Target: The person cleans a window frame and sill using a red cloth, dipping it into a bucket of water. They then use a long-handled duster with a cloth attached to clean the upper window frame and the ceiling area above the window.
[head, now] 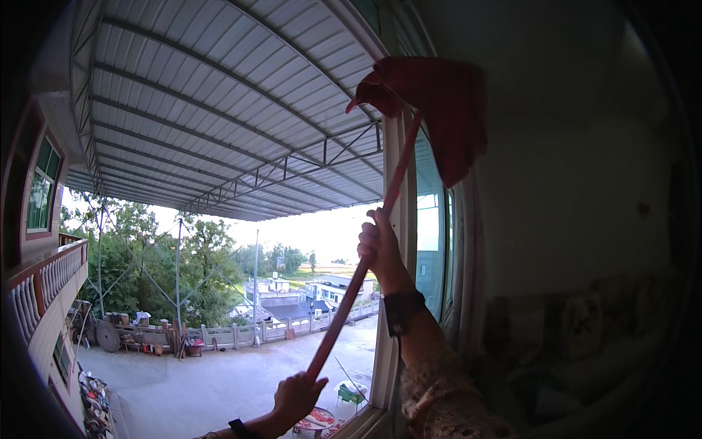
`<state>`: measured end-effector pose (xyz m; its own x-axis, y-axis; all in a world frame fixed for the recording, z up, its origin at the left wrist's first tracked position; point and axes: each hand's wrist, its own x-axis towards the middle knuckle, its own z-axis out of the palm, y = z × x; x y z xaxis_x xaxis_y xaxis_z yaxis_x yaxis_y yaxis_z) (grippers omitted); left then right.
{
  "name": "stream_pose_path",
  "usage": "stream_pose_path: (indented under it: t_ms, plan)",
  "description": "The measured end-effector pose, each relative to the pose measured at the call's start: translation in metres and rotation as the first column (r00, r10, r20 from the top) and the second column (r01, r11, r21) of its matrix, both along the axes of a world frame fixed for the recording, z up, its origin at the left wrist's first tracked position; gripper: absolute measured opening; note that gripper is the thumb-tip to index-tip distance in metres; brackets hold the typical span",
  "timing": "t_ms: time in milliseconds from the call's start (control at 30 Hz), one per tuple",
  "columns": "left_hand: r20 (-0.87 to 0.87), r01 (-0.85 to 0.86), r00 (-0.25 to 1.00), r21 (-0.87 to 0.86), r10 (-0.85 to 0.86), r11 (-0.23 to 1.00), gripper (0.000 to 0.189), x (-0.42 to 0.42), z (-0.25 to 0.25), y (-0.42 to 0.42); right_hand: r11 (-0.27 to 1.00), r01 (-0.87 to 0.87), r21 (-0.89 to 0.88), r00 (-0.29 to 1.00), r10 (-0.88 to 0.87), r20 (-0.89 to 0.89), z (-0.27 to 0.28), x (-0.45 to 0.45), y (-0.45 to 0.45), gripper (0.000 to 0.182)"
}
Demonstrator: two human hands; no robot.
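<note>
A red pole (351, 291) runs slantwise up across an open window, with a dark red cloth (439, 104) draped over its top end. My right hand (377, 241) grips the pole around its middle. Lower down, my left hand (299, 396) is closed around the pole's bottom end. The cloth hangs in front of the upper window frame (399, 159) and partly covers the glass pane (430, 230) on the right. Whether the cloth touches the frame cannot be told.
The window sill (364, 420) lies at the bottom. Right of the glass hangs a curtain (470, 247) beside a dark room wall (576, 208). Outside, a metal roof (236, 110) covers a concrete yard (230, 378) far below, and a balcony railing (55, 274) stands at left.
</note>
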<state>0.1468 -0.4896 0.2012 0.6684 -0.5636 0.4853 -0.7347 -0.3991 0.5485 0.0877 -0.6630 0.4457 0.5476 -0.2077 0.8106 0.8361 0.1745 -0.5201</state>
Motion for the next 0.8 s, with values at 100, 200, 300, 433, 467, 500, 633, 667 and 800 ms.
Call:
stream_pose_path:
  t_ms: [100, 200, 300, 433, 467, 500, 633, 667, 800]
  plan:
    - [-0.036, 0.154, 0.988, 0.06, -0.152, 0.986, 0.047, -0.014, -0.02, 0.003, 0.992, 0.116, 0.043, 0.992, -0.114, -0.05, -0.027, -0.023, -0.002, 0.02]
    - [0.02, 0.17, 0.985, -0.113, -0.169, 0.979, 0.038, -0.023, -0.055, 0.009, 0.985, 0.153, 0.076, 0.984, -0.145, -0.102, -0.04, -0.037, 0.015, 0.019]
    - [-0.193, 0.242, 0.933, -0.282, -0.302, 0.929, 0.03, -0.031, -0.068, 0.014, 0.987, 0.147, 0.057, 0.981, -0.139, -0.132, -0.05, -0.044, 0.014, 0.02]
    - [-0.232, 0.291, 0.897, -0.332, -0.377, 0.897, 0.029, -0.032, -0.064, 0.025, 0.984, 0.174, 0.041, 0.975, -0.166, -0.147, -0.054, -0.038, 0.021, 0.019]
    - [-0.236, 0.298, 0.891, -0.34, -0.388, 0.892, 0.029, -0.032, -0.06, 0.028, 0.984, 0.175, 0.031, 0.974, -0.169, -0.15, -0.054, -0.034, 0.021, 0.019]
    - [-0.219, 0.28, 0.906, -0.333, -0.363, 0.9, 0.029, -0.025, -0.06, 0.026, 0.986, 0.164, 0.014, 0.976, -0.16, -0.145, -0.049, -0.028, 0.024, 0.019]
    - [-0.159, 0.195, 0.969, 0.022, -0.189, 0.98, 0.046, 0.015, -0.03, 0.011, 0.965, 0.258, 0.032, 0.961, -0.253, -0.114, -0.016, 0.008, 0.022, 0.02]
    - [-0.092, 0.201, 0.976, 0.017, -0.199, 0.979, 0.046, 0.022, -0.012, 0.007, 0.952, 0.305, 0.029, 0.95, -0.302, -0.075, -0.005, 0.016, 0.016, 0.02]
    - [0.115, 0.032, 0.993, -0.055, -0.025, 0.998, 0.041, 0.061, 0.026, 0.004, 0.971, 0.238, 0.039, 0.971, -0.238, 0.017, 0.038, 0.055, -0.001, 0.023]
